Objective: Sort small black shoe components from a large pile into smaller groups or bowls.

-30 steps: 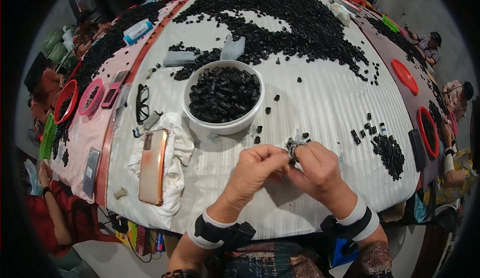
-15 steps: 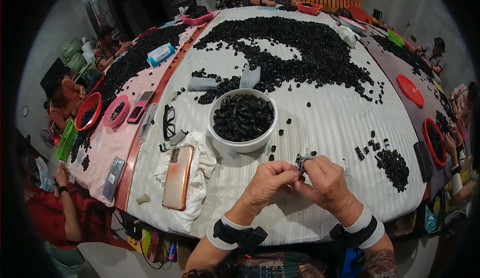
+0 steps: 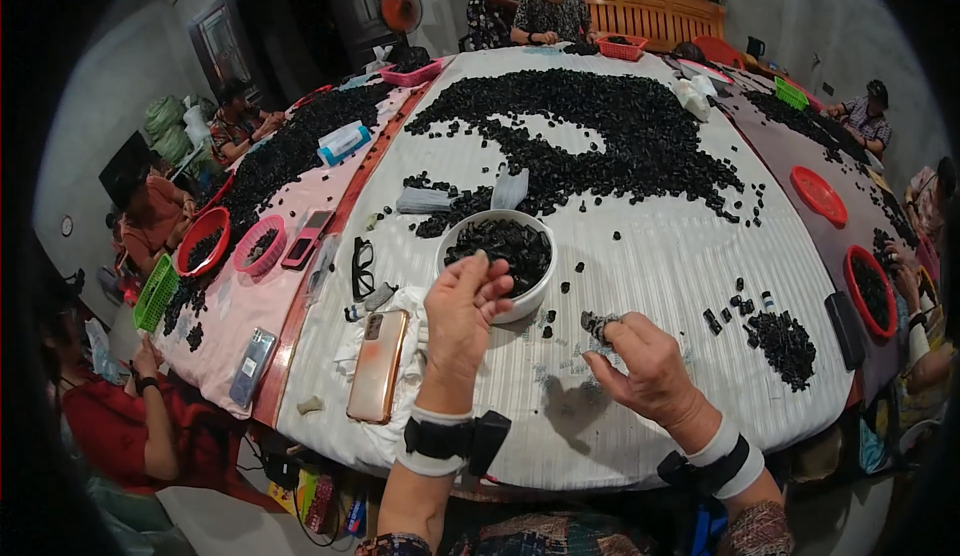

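My left hand (image 3: 462, 301) is over the near rim of a white bowl (image 3: 527, 306) heaped with small black pieces (image 3: 515, 244). Its thumb and forefinger are pinched together and the other fingers curl loosely; whatever lies in the pinch is hidden. To the right, low over the striped cloth (image 3: 660, 266), my right hand (image 3: 645, 366) has curled fingers around a small speckled grey piece (image 3: 598, 326), with the thumb held apart below. A few loose black pieces (image 3: 565, 286) lie between the bowl and this hand.
A large heap of black pieces (image 3: 560, 96) covers the far cloth; a small pile (image 3: 782, 346) lies right. Left are a phone (image 3: 385, 366) on white cloth and glasses (image 3: 362, 268). Red baskets (image 3: 870, 291) line the sides, where several people sit at work.
My left hand has parted from the right and moved up and left to the bowl. The right hand stays nearly in place, its thumb lowered. The view has shifted slightly.
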`<state>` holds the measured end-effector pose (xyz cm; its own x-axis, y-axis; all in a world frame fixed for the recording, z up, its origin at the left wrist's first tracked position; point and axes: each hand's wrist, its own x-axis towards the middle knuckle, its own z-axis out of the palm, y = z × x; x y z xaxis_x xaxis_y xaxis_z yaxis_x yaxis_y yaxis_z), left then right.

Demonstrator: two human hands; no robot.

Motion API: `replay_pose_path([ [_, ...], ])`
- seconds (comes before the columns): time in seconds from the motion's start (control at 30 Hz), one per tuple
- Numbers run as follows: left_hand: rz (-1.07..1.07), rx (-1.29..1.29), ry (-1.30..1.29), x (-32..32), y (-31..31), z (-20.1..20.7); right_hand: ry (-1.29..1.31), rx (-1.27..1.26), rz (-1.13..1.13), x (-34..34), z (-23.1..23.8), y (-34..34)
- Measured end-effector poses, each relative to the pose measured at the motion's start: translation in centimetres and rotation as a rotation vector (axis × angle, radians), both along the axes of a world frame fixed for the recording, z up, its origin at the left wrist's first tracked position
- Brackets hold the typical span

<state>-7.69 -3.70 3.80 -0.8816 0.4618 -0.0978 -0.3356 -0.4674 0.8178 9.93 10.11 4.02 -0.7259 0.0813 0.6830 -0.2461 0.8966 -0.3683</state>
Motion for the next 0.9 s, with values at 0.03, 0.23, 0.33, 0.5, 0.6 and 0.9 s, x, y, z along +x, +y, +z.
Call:
replay_pose_path([
  [0.03,0.037,0.002,-0.020,-0.5,-0.1,0.4,0.005,-0.002,0.001,0.1,0.0,-0.1],
  [0.23,0.122,-0.046,0.070,-3.2,-2.2,0.3,-0.047,0.018,0.035,0.1,-0.3,-0.4],
  [0.33,0.200,-0.096,0.045,-3.7,-2.7,-0.6,-0.096,0.057,0.072,-0.2,-0.7,-0.3],
  [0.5,0.264,-0.219,-0.044,-3.4,-4.2,-1.4,-0.143,-0.201,0.037,-3.5,-1.1,-0.9],
  [0.6,0.086,-0.157,-0.068,-4.2,-4.9,-3.3,-0.300,-0.512,-0.006,-6.0,-0.3,-0.2],
  [0.9,0.007,-0.158,-0.161,-3.5,-4.9,-3.6,-0.526,-1.079,-0.103,-11.6,-1.6,0.4],
])
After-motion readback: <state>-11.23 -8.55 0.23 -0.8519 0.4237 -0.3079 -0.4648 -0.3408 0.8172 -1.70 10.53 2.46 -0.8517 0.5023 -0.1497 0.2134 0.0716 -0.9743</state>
